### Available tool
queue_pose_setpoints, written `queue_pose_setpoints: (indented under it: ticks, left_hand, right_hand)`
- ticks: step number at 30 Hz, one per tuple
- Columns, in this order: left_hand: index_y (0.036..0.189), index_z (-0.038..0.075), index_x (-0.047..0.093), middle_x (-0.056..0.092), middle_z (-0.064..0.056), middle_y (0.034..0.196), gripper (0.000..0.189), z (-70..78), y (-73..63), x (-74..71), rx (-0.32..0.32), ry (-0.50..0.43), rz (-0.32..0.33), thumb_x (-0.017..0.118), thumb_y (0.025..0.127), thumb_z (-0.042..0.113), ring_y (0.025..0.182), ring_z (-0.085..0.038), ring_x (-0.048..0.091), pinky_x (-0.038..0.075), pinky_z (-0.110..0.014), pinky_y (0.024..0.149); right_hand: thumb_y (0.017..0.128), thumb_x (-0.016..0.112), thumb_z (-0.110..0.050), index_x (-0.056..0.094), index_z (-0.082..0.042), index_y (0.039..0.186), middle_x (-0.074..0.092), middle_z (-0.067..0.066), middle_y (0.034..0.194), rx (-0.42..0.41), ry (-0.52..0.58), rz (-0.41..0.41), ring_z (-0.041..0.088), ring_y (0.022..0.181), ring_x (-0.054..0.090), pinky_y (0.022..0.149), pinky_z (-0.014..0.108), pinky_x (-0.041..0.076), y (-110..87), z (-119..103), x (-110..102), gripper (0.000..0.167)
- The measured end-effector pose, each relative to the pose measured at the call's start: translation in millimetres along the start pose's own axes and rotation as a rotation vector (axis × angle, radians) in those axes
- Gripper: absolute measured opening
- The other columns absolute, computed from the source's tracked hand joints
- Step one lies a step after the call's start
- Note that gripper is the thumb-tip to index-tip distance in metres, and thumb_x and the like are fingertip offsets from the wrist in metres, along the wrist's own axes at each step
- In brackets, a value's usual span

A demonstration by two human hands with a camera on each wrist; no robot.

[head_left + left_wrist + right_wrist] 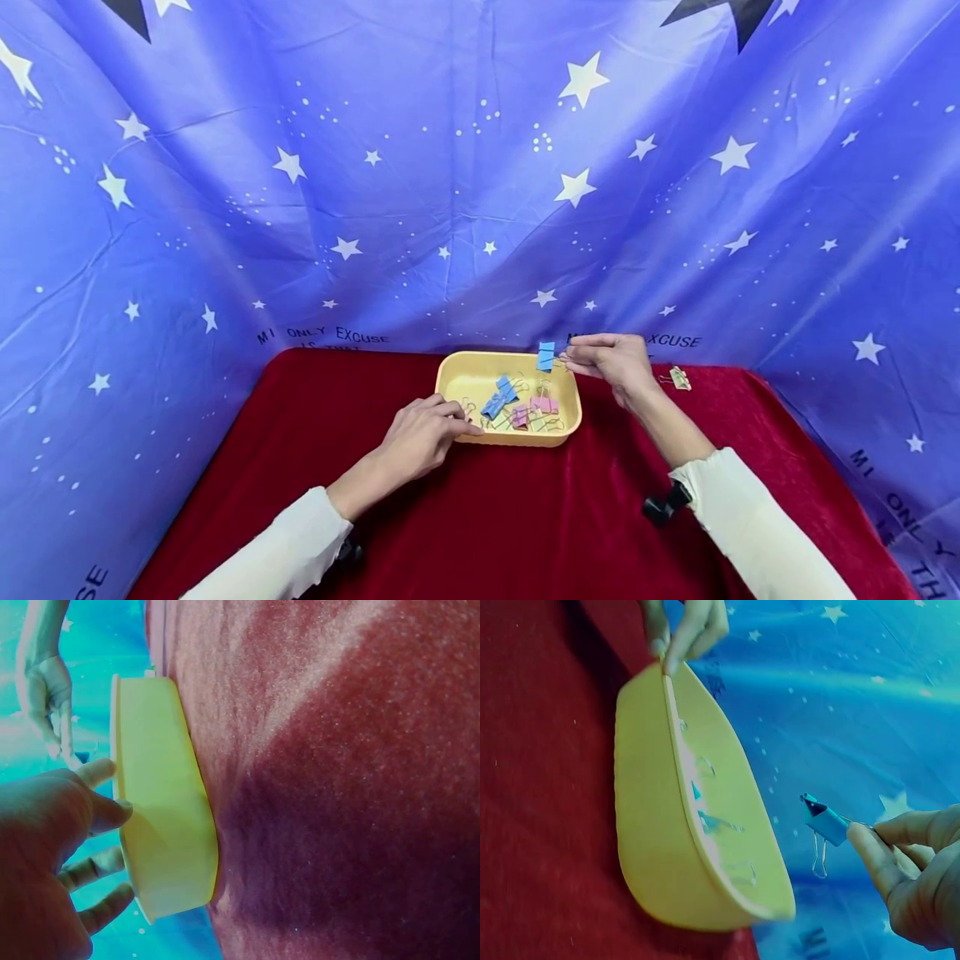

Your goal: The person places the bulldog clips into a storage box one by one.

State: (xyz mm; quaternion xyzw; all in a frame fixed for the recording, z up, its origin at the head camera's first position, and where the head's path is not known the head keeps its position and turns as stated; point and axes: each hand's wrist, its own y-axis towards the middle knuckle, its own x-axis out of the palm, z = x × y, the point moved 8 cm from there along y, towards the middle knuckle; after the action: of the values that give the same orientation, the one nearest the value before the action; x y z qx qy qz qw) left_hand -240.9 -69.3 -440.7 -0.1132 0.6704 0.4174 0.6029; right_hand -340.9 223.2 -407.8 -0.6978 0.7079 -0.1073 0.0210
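Note:
A yellow plastic tray (pixel 517 439) holds several binder clips, blue (pixel 495 404), pink (pixel 545 405) and pale green. At its near left corner, my left hand (pixel 420 433) grips the rim; the left wrist view has the thumb outside the wall (pixel 165 795). Over the tray's far right side, my right hand (pixel 611 364) pinches a blue binder clip (pixel 546 357) by a wire handle. In the right wrist view that clip (pixel 826 823) hangs apart from the tray, its other wire handle pointing down.
A pale yellow binder clip (pixel 680 378) lies on the red velvet cloth (pixel 495 517) right of the tray, beyond my right wrist. A blue star-printed curtain (pixel 450 208) closes off the back and both sides.

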Motion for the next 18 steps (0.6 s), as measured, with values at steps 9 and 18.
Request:
queue_pose_setpoints:
  ticks: [9, 18]
  left_hand:
    - [0.118, 0.036, 0.09, 0.08, 0.011, 0.106, 0.043, -1.7, -0.4, -2.0, 0.0, 0.009, 0.003, 0.076, 0.096, 0.001, 0.096, -0.013, 0.066, 0.058, -0.03, 0.076]
    - [0.117, 0.035, 0.09, 0.081, 0.011, 0.109, 0.043, 0.1, -0.2, 0.2, 0.005, 0.01, 0.019, 0.078, 0.095, 0.001, 0.096, -0.013, 0.067, 0.059, -0.032, 0.078]
  right_hand:
    - [0.096, 0.075, 0.015, 0.07, 0.018, 0.136, 0.086, 0.014, 0.095, 0.017, -0.125, 0.003, 0.014, 0.076, 0.084, 0.083, 0.029, 0.069, 4.7, 14, 45, 0.04]
    - [0.095, 0.079, 0.012, 0.075, 0.017, 0.127, 0.085, 0.026, 0.105, -0.044, -0.277, -0.016, 0.023, 0.083, 0.087, 0.087, 0.039, 0.07, 10.3, 28, 72, 0.033]
